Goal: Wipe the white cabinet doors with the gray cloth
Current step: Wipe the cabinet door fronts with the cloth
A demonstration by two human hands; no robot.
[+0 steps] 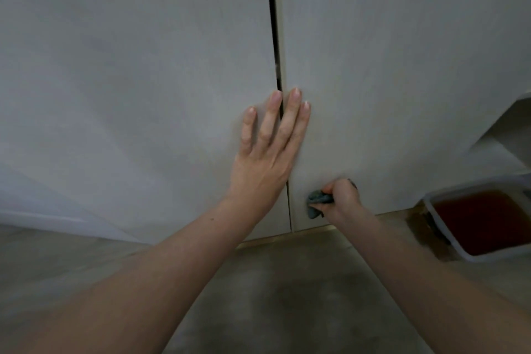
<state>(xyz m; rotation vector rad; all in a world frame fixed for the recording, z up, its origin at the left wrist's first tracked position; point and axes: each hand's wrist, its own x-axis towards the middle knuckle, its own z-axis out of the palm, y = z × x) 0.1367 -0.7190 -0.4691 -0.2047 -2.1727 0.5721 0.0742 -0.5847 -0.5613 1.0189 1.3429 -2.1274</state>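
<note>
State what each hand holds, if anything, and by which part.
The right hand grips the bunched gray cloth around its middle, against the right cabinet door. The left hand holds nothing; it presses flat across the gap between both doors.

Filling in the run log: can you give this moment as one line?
left hand: flat across door gap | right hand: grips gray cloth low on right door | tub on floor, right

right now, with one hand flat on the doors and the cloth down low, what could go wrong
1. The left hand presses flat across the gap between the doors; fingers could slip in, or leave prints on the surface.
2. The tub of dark liquid sits on the floor close to the right hand; a wide swipe with the cloth might knock it.
</note>
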